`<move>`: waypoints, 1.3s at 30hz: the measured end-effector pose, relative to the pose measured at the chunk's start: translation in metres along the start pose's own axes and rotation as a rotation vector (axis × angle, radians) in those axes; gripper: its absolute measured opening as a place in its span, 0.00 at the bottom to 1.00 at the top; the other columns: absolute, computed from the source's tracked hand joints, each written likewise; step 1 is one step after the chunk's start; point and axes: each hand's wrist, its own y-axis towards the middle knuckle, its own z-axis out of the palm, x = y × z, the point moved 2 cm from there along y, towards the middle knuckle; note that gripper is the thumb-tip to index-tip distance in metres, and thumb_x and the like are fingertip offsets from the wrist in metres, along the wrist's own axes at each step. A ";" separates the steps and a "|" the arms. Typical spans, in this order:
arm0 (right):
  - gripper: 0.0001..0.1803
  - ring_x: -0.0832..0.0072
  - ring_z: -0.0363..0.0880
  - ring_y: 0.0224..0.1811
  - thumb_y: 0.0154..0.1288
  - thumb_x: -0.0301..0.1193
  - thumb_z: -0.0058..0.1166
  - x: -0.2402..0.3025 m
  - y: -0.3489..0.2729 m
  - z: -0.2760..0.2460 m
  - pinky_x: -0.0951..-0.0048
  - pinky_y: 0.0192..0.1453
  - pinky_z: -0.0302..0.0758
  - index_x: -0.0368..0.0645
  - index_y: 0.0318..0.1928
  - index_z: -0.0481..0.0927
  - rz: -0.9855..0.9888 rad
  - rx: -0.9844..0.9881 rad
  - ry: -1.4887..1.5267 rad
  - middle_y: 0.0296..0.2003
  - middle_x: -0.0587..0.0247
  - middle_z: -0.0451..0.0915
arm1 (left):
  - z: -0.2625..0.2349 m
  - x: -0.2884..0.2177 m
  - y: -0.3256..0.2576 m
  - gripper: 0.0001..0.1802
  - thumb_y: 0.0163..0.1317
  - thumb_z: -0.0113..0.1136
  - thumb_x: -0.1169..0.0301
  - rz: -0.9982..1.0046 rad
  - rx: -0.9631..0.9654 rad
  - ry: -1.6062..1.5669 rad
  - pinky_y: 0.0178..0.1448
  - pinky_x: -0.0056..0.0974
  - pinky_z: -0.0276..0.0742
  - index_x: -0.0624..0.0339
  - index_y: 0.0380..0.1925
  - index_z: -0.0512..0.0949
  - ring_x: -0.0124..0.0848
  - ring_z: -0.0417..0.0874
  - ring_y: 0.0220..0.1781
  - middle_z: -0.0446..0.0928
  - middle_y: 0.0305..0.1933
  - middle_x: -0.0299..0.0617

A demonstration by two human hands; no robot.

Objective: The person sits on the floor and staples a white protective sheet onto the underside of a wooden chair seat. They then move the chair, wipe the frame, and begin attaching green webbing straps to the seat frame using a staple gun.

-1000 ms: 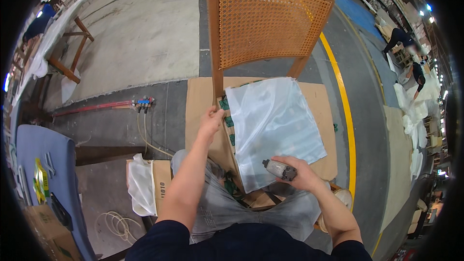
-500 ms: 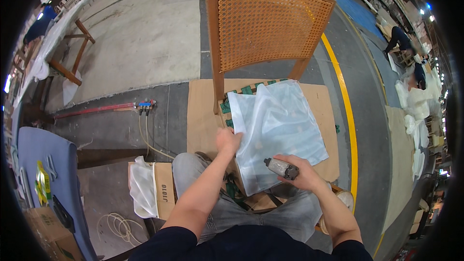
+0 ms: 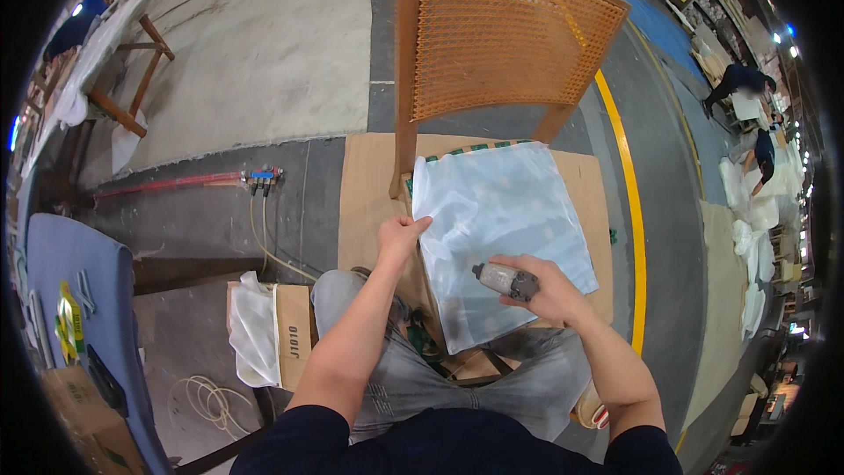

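A wooden chair with a woven cane back (image 3: 510,44) stands before me on a flat cardboard sheet (image 3: 367,202). Over its seat lies a thin, translucent white cloth (image 3: 505,202), smoother at the far side and puckered near its left edge. Green webbing (image 3: 479,149) shows along the far edge of the seat. My left hand (image 3: 400,236) pinches the cloth's left edge between thumb and fingers. Above the near right part of the cloth, my right hand (image 3: 549,286) is wrapped round a grey and black staple gun (image 3: 505,281), its narrow end pointing left.
At left, a blue padded surface (image 3: 79,264) bears a yellow packet (image 3: 69,321) and a cardboard box (image 3: 88,413). Beside my left leg, a carton (image 3: 294,334) holds white cloth. A red air pipe (image 3: 167,185) with blue valves feeds thin hoses. Two people work at the far right.
My left hand has moved farther away along the cloth's left edge, and the cloth now lies flatter, covering more webbing. My right hand has shifted slightly left and away with the staple gun.
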 end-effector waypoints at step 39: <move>0.25 0.77 0.80 0.26 0.61 0.34 0.76 -0.067 0.137 -0.002 0.72 0.33 0.78 0.37 0.56 0.82 0.442 0.282 0.324 0.40 0.62 0.87 | 0.012 -0.017 0.046 0.16 0.56 0.79 0.63 0.145 -0.144 0.155 0.39 0.40 0.79 0.64 0.33 0.86 0.31 0.82 0.29 0.82 0.25 0.43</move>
